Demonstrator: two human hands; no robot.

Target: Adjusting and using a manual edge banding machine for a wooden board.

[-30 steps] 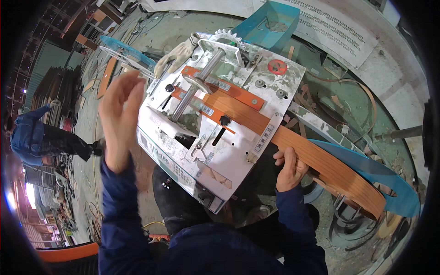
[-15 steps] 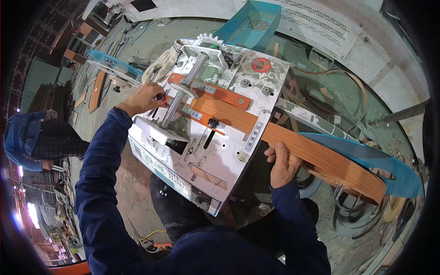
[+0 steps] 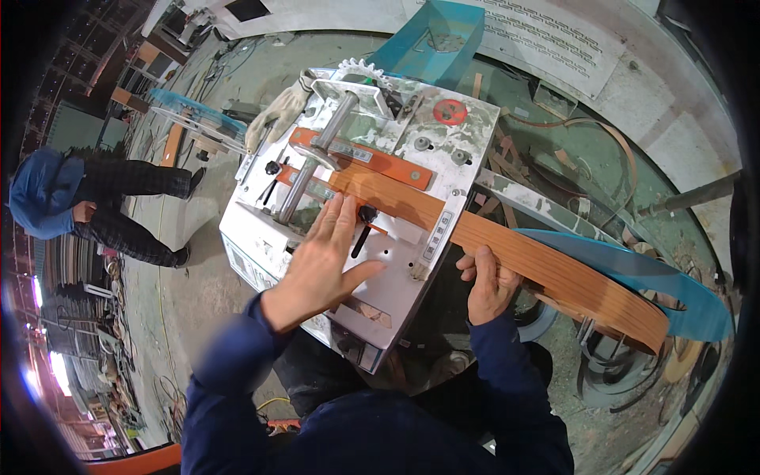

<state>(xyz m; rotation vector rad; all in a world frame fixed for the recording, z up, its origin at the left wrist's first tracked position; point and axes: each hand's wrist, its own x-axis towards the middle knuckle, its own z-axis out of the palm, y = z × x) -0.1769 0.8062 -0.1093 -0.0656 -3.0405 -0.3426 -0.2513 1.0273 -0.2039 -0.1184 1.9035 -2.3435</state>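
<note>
Grey concrete floor point(image 3: 198, 261), littered with scraps; a white metal machine point(image 3: 396, 277) serves as worktop. Wood-grain strip point(image 3: 507, 245) crosses it, running out rightward. Left hand point(image 3: 324, 265) lies flat, fingers spread, on the strip's near end. Right hand point(image 3: 487, 281) curls around its lower edge.

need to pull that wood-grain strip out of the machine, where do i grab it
Take the wood-grain strip on its free stretch just right of the white machine, grip wrapped over its near long edge from below, as the right hand does. That part overhangs with both edges bare; the left end lies under the left hand.
</note>
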